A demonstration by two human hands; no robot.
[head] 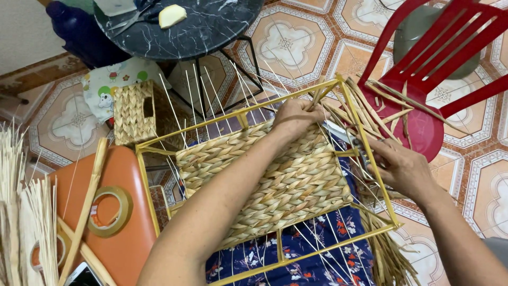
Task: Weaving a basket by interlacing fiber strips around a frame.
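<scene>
A yellow metal frame [370, 168] lies tilted across the person's lap, with a panel of woven straw [275, 182] stretched inside it. The left hand [296, 116] rests at the panel's far edge, fingers pinched together on loose straw strands [365, 108] near the frame's top corner. The right hand [399, 168] grips the frame's right bar (whether it also holds a small tool is unclear). A tape roll [110, 211] lies on an orange stool [124, 249] nearby.

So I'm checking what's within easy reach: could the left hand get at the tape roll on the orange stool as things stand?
Probably yes. The left hand grips straw at the yellow frame's far edge, so it must let go first. The tape roll lies uncovered on the orange stool, just beside the frame, with nothing over it.
</scene>
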